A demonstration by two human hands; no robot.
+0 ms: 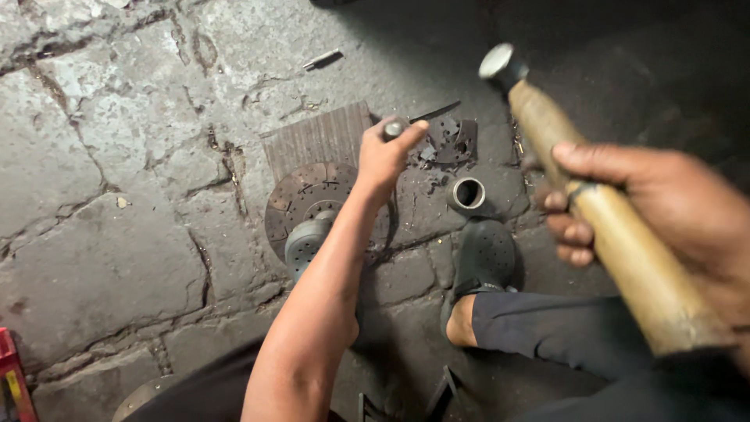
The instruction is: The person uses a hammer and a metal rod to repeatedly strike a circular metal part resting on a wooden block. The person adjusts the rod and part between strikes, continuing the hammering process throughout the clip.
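Observation:
My left hand (385, 156) is closed around a short metal punch (394, 127), held upright over a round perforated metal disc (301, 199) lying on the stone floor. My right hand (648, 203) grips the wooden handle of a hammer (594, 211), raised high on the right with its metal head (500, 64) pointing up and away. My left forearm hides part of the disc. A grey rounded part (305, 244) sits at the disc's near edge.
A short metal ring (467, 193) stands on the floor right of the disc. Dark metal scraps (449, 141) lie behind it, a ribbed board (316, 139) behind the disc. My foot in a dark perforated shoe (484, 254) rests nearby. Red object (12, 383) at bottom left.

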